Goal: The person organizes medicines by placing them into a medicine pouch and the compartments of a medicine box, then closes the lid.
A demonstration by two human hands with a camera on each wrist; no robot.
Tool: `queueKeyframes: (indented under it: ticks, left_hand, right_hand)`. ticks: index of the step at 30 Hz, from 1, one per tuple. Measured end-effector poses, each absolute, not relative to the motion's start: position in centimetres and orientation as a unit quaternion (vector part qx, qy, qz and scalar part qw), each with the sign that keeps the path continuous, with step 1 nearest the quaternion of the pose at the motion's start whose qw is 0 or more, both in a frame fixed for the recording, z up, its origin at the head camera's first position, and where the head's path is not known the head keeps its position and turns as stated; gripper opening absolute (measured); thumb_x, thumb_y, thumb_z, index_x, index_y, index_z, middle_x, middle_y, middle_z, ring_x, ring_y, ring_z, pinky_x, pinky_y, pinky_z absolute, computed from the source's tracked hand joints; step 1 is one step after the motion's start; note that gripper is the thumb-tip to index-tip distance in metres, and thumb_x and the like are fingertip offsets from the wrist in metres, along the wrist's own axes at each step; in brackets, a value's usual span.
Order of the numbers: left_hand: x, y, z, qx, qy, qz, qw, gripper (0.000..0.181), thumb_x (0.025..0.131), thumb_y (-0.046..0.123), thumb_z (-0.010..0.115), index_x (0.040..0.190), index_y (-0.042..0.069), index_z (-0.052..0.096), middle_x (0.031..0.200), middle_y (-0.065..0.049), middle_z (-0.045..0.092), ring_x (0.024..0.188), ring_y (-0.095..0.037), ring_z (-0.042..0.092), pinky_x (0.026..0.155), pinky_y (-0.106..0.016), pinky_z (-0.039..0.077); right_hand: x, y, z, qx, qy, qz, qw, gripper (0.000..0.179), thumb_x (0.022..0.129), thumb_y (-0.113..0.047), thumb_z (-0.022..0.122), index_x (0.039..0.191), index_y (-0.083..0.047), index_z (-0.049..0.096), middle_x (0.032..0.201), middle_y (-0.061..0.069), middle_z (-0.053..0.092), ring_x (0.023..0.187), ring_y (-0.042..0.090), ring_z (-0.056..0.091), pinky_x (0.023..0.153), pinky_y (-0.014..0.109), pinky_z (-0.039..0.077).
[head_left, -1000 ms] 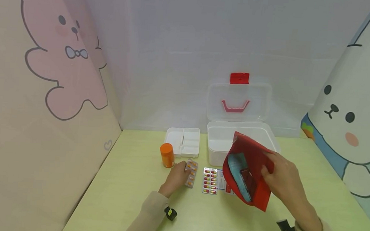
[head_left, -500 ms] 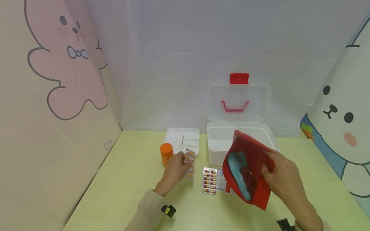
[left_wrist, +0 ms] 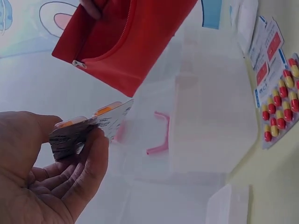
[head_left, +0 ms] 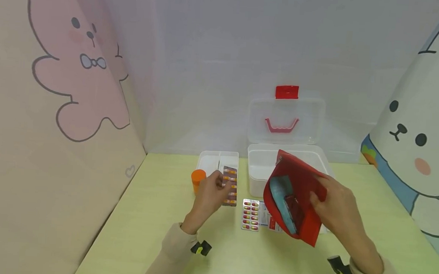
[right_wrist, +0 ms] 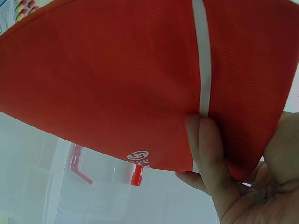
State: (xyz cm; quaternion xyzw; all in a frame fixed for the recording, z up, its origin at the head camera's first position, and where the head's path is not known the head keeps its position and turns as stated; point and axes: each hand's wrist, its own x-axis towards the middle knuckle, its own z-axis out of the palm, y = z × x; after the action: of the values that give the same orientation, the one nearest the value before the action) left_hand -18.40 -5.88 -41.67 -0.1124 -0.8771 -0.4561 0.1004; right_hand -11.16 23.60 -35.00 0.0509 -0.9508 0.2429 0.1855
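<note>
My left hand [head_left: 207, 197] pinches a blister pack [head_left: 232, 198] of orange-and-white capsules between thumb and fingers, raised above the table. In the left wrist view its foil side [left_wrist: 70, 142] shows. A red zip pouch [head_left: 308, 234] is gripped by my right hand [head_left: 337, 206] at its edge. Its mouth gapes toward the left hand. Inside lie a light-blue packet [head_left: 280, 199] and a dark red item [head_left: 294, 213] whose kind is unclear. The right wrist view shows the pouch's back, where fingers [right_wrist: 210, 144] press beside a pale strip. Blister pack and pouch are apart.
A second blister pack [head_left: 250, 215], with red-and-yellow capsules, lies beside printed packets [head_left: 263, 215] partly under the pouch. Behind stand an orange-capped bottle [head_left: 198, 176], a white divided case [head_left: 208, 162] and a translucent box [head_left: 258, 189] with its handled lid [head_left: 304, 113] raised.
My left hand has lifted the capsule blister pack up and away from the table, and the pack has turned. The right hand and pouch have hardly moved.
</note>
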Motion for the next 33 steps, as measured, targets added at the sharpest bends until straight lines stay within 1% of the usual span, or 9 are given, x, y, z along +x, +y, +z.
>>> queueKeyframes:
  ticks: [4, 6, 8, 17, 23, 33]
  left_hand:
    - [-17.6, -5.6, -41.0, -0.121, -0.871, -0.463, 0.113, 0.014, 0.090, 0.018, 0.065, 0.089, 0.006, 0.059, 0.075, -0.007, 0.065, 0.058, -0.010, 0.053, 0.046, -0.021, 0.044]
    - [-17.1, -5.3, -40.8, -0.126, -0.865, -0.470, 0.120, 0.012, 0.090, 0.017, 0.066, 0.089, 0.006, 0.060, 0.075, -0.006, 0.067, 0.058, -0.009, 0.055, 0.047, -0.021, 0.046]
    - [-16.7, -5.1, -40.6, -0.131, -0.860, -0.477, 0.127, 0.011, 0.090, 0.016, 0.066, 0.088, 0.007, 0.060, 0.073, -0.006, 0.067, 0.056, -0.007, 0.054, 0.046, -0.021, 0.045]
    - [-16.1, -3.8, -39.5, -0.161, -0.840, -0.502, 0.130, 0.011, 0.090, 0.013, 0.066, 0.089, 0.007, 0.057, 0.067, -0.005, 0.066, 0.051, -0.004, 0.051, 0.043, -0.019, 0.043]
    - [-15.8, -3.2, -39.0, -0.176, -0.830, -0.512, 0.137, 0.009, 0.089, 0.012, 0.066, 0.088, 0.008, 0.058, 0.067, -0.003, 0.066, 0.048, -0.004, 0.049, 0.041, -0.019, 0.043]
    - [-15.0, -2.6, -39.4, -0.197, -0.806, -0.545, 0.123, 0.006, 0.091, 0.010, 0.064, 0.090, 0.008, 0.059, 0.064, -0.003, 0.063, 0.044, -0.004, 0.048, 0.039, -0.021, 0.045]
  right_hand:
    - [-11.3, 23.5, -35.3, 0.049, -0.949, 0.252, 0.185, 0.041, 0.084, -0.001, 0.068, 0.123, 0.006, 0.059, 0.112, 0.028, 0.065, 0.089, 0.041, 0.065, 0.068, 0.053, 0.058]
    - [-11.3, 23.6, -35.5, 0.048, -0.949, 0.254, 0.183, 0.041, 0.084, -0.001, 0.068, 0.123, 0.005, 0.059, 0.112, 0.027, 0.065, 0.089, 0.041, 0.065, 0.068, 0.052, 0.058]
    - [-11.2, 23.6, -35.7, 0.046, -0.949, 0.255, 0.179, 0.042, 0.084, -0.002, 0.068, 0.124, 0.005, 0.059, 0.112, 0.027, 0.065, 0.089, 0.040, 0.065, 0.068, 0.052, 0.058]
    - [-11.8, 23.5, -35.7, 0.055, -0.942, 0.258, 0.206, 0.040, 0.083, -0.001, 0.067, 0.122, 0.007, 0.060, 0.111, 0.027, 0.066, 0.086, 0.039, 0.065, 0.066, 0.051, 0.058]
    - [-12.3, 22.8, -35.8, 0.060, -0.936, 0.271, 0.216, 0.036, 0.084, -0.001, 0.065, 0.119, 0.006, 0.062, 0.111, 0.025, 0.067, 0.086, 0.038, 0.064, 0.069, 0.051, 0.057]
    - [-13.0, 21.8, -36.5, 0.054, -0.936, 0.293, 0.189, 0.038, 0.086, -0.003, 0.063, 0.124, 0.003, 0.060, 0.115, 0.024, 0.065, 0.093, 0.039, 0.063, 0.071, 0.052, 0.058]
